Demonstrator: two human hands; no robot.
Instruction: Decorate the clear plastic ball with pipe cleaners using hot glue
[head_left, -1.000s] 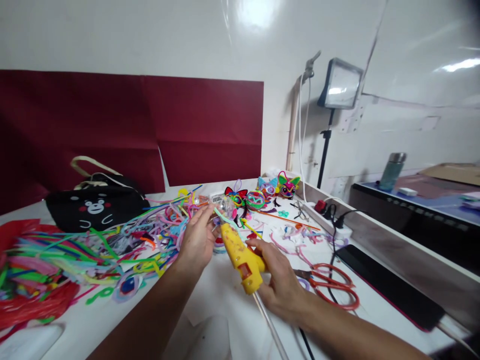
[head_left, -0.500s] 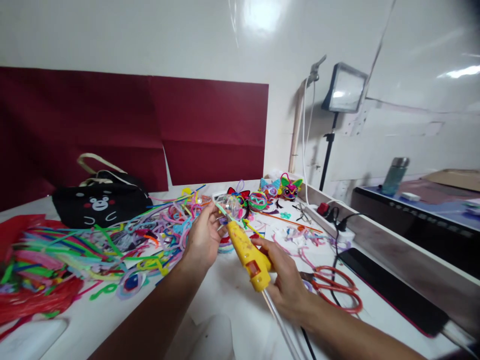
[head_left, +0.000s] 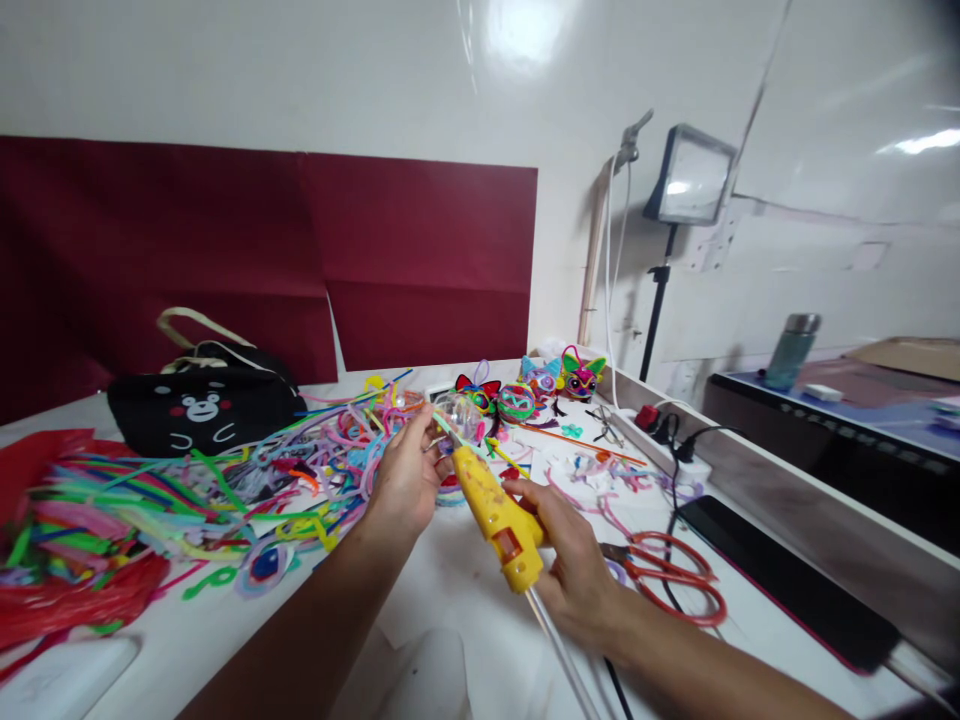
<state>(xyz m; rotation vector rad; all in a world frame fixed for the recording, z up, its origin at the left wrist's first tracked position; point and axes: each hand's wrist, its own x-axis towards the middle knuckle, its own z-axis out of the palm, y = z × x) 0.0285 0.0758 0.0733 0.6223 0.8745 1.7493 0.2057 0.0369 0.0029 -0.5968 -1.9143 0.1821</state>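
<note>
My right hand (head_left: 574, 560) is wrapped round a yellow hot glue gun (head_left: 491, 510), a clear glue stick trailing out of its back end. The gun's nozzle points up and left, close to the fingertips of my left hand (head_left: 405, 475). Those fingers pinch a thin pale green pipe cleaner (head_left: 442, 424), partly hidden by the fingers and the nozzle. Just behind it sits a clear plastic ball (head_left: 466, 412). Whether the nozzle touches the pipe cleaner I cannot tell.
Loose pipe cleaners (head_left: 150, 500) cover the left side before a black bag (head_left: 202, 405). Finished ornaments (head_left: 581, 377) stand at the back. Orange-handled scissors (head_left: 675, 575), a phone (head_left: 787, 580) and a power strip (head_left: 667, 450) lie right, with cables between them.
The pale green pipe cleaner and my left fingertips have shifted very slightly. The glue gun stays almost in the same spot.
</note>
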